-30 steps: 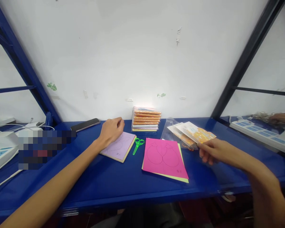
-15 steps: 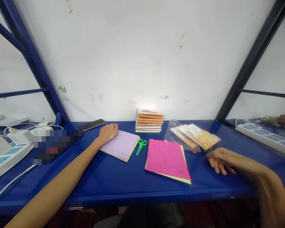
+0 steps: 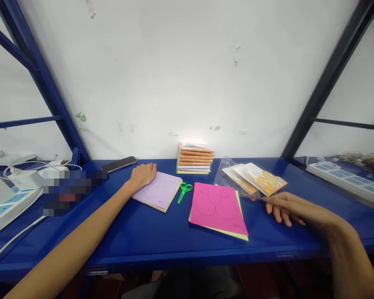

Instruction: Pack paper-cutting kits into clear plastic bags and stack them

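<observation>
— Over at the right edge of the worktop (image 3: 162, 257), the right hand (image 3: 286, 209) hangs low, fingers loosely curled, nothing pinched, the index reaching toward the corner of a clear plastic bag (image 3: 226, 176).

— Touching it?

— Right at that corner, touching or just short, I can't call it from here! That film looks thin, slippery and almost weightless, so a pinch on loose plastic would get little purchase. The printed cards (image 3: 264, 178) in the bag look stiffer, and their edge, through the plastic, looks the better place to take hold.

— And the left hand (image 3: 142, 175)?

— Flat, palm down, fingers together, resting on the upper left corner of a lilac paper pad (image 3: 157, 192). Those look like light, soft sheets that would bend if lifted by one corner, so support from underneath along a long edge looks safer.

— What's between the two?

— Green plastic scissors (image 3: 183, 192) lie just right of the pad, then a magenta paper sheet (image 3: 216, 207) with two eggplant outlines. Behind them sits a stack of orange-edged packets (image 3: 195, 160), and further left, a black phone (image 3: 119, 164).
</observation>
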